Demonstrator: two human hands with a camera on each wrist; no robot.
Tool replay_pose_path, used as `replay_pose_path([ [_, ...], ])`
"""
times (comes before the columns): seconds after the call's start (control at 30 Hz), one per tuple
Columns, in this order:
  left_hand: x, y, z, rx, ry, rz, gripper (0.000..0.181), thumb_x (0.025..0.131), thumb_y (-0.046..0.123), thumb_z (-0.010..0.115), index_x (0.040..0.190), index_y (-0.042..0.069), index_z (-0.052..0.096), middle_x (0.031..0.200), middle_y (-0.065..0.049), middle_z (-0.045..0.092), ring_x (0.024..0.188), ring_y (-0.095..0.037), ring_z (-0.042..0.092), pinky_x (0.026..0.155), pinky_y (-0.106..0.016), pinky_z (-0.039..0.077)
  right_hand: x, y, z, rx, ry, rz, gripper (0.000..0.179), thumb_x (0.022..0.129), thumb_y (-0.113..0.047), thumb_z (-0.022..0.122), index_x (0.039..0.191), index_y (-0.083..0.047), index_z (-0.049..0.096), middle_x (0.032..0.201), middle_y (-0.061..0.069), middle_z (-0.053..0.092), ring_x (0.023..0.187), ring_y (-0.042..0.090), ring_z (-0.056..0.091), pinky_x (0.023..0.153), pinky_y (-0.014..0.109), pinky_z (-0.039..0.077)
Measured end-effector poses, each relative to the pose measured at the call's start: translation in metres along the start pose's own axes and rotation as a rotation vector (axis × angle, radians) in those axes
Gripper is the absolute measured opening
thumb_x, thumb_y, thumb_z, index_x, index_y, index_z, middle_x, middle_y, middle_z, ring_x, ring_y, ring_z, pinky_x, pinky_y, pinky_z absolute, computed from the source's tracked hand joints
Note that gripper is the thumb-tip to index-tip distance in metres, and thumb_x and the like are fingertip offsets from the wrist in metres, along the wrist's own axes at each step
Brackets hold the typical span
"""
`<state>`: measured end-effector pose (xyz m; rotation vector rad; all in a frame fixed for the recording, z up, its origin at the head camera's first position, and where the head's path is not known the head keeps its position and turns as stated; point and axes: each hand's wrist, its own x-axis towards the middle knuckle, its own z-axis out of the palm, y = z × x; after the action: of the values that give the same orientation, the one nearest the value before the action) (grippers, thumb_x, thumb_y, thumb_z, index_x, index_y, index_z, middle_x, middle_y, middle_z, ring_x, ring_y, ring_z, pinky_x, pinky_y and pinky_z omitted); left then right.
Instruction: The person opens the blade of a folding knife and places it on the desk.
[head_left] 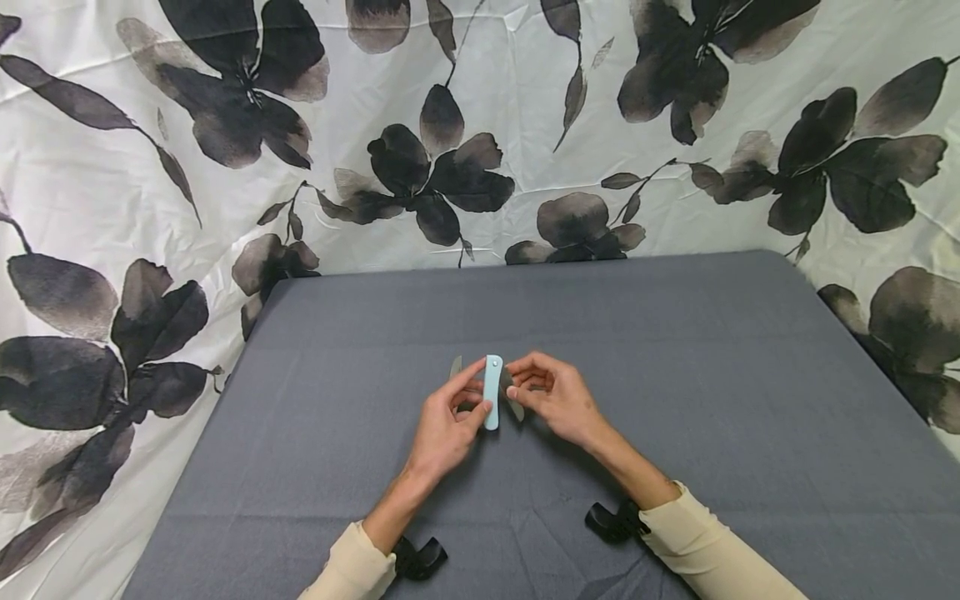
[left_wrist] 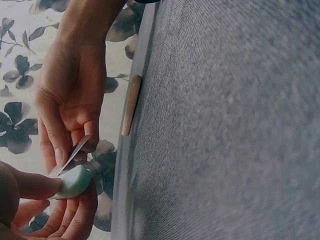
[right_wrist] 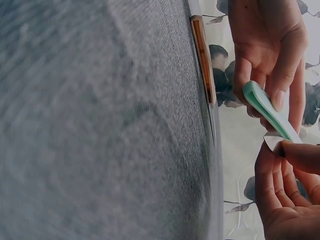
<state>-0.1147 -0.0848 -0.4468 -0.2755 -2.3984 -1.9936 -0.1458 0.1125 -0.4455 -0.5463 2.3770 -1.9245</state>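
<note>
A folding knife with a pale mint handle (head_left: 492,392) is held upright over the table in the head view. My left hand (head_left: 446,429) grips the handle between thumb and fingers. Pinched between the thumb and fingers of my right hand (head_left: 558,398) is the metal blade (right_wrist: 274,144), set at an angle to the slotted handle (right_wrist: 265,107). In the left wrist view the blade (left_wrist: 75,152) runs from the handle toward my right hand (left_wrist: 72,95). Fingers cover part of the blade and handle.
Grey cloth covers the table (head_left: 645,325), backed by a floral curtain (head_left: 525,83). A slim pale object (head_left: 456,365) shows behind my left hand. The left wrist view shows a tan elongated object (left_wrist: 131,105); the right, a brown one (right_wrist: 202,60). Whether they match I cannot tell.
</note>
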Motion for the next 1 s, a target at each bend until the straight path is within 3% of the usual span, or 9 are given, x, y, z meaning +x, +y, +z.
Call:
replay_pose_path([
  [0.4,-0.001,0.000,-0.003,0.082,-0.026,0.012,0.063,0.093,-0.009,0.069,0.149,0.018,0.059,0.118,-0.017,0.069,0.099,-0.023,0.068,0.073,-0.020,0.056,-0.001,0.002,-0.005,-0.041,-0.015,0.016,0.026,0.092,0.001,0.075,0.118,0.006,0.071,0.107,0.028,0.072,0.085,0.009,0.069,0.075,0.024,0.058],
  [1.0,-0.003,0.004,-0.005,0.213,-0.051,0.069,0.060,0.094,-0.006,0.070,0.149,0.017,0.060,0.112,-0.013,0.069,0.095,-0.021,0.067,0.074,-0.025,0.059,0.000,0.002,-0.014,-0.093,-0.027,0.013,0.023,0.092,0.001,0.075,0.115,0.002,0.075,0.103,0.021,0.075,0.086,0.013,0.067,0.076,0.022,0.058],
])
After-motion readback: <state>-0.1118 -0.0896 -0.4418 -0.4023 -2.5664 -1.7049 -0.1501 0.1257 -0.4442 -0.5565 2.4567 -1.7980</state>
